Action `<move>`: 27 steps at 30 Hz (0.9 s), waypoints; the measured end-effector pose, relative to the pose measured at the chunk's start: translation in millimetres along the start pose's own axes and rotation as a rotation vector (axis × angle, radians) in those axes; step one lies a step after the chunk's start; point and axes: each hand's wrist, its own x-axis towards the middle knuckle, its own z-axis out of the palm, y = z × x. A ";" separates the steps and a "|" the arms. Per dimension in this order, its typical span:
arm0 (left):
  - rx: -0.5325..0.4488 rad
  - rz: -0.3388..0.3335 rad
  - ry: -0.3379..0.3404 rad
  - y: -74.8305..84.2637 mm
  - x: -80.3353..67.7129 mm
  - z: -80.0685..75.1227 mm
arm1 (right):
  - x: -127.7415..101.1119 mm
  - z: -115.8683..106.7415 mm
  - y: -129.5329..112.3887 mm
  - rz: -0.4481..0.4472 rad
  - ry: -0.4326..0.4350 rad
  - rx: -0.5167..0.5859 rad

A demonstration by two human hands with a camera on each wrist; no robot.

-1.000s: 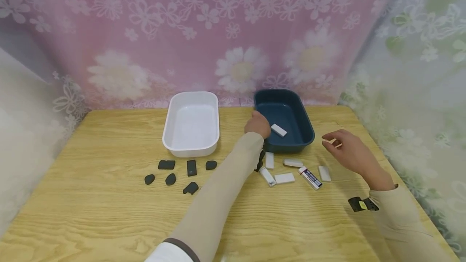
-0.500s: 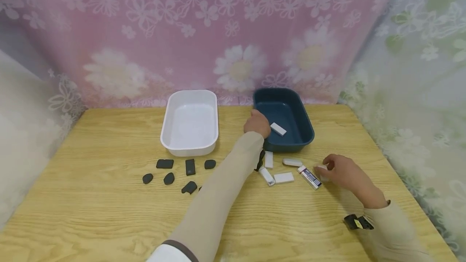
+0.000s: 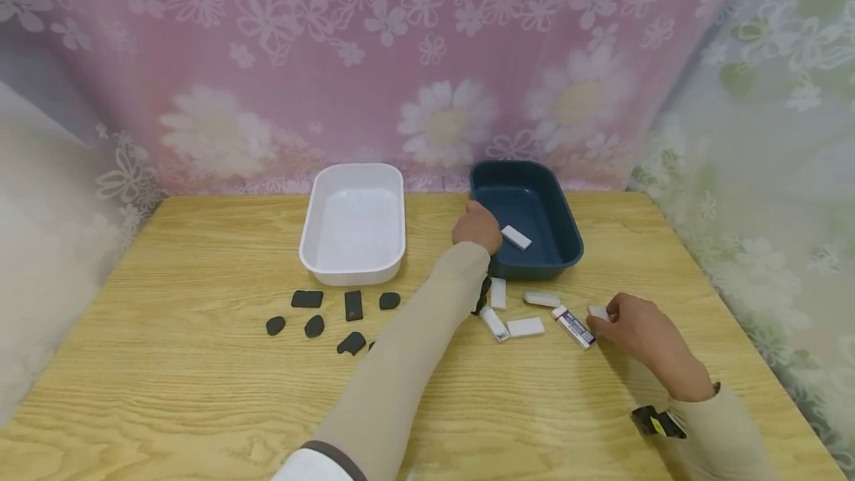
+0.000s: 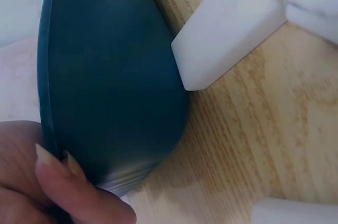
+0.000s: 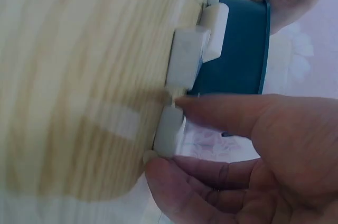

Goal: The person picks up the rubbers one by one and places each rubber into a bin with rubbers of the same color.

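My left hand (image 3: 477, 228) grips the left rim of a dark blue plastic bin (image 3: 568, 225); in the left wrist view, the thumb (image 4: 79, 195) lies against its outer wall. One white eraser (image 3: 516, 237) lies inside that bin. On the table at right, my right hand (image 3: 637, 325) pinches a plain white eraser (image 5: 169, 131) between thumb and finger, partly hidden by them. Just left of it lies an eraser in a printed sleeve (image 3: 574, 327). More white erasers lie in front of the bin, among them a flat one (image 3: 525, 327) and a rounded one (image 3: 541, 298).
A white plastic bin (image 3: 354, 273) stands to the left of the blue one, with nothing in it. In front of it lie several small black pieces, such as a rectangular one (image 3: 353, 306) and a notched one (image 3: 351, 343). A flowered curtain (image 3: 334, 95) hangs behind the wooden table (image 3: 200, 407).
My right hand has come down from above the table's right side and its thumb and finger have closed on the white eraser. The left hand has kept its grip on the bin.
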 end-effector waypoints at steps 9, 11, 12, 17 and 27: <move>-0.010 -0.004 0.015 -0.6 -2.2 -1.4 | 0.5 2.4 -0.4 -0.009 0.029 0.006; -0.011 -0.004 0.014 -0.8 -2.5 -1.1 | 0.8 0.8 0.8 -0.011 0.040 0.013; -0.014 -0.002 0.017 -0.9 -2.4 -0.7 | 1.0 -0.2 1.3 -0.017 0.053 0.019; -0.008 0.011 0.021 -3.0 0.5 2.5 | 2.0 -12.2 -0.7 -0.057 0.159 0.056; -0.004 -0.009 0.019 -1.0 -1.5 -0.4 | 17.0 -53.1 -22.2 -0.164 0.345 0.099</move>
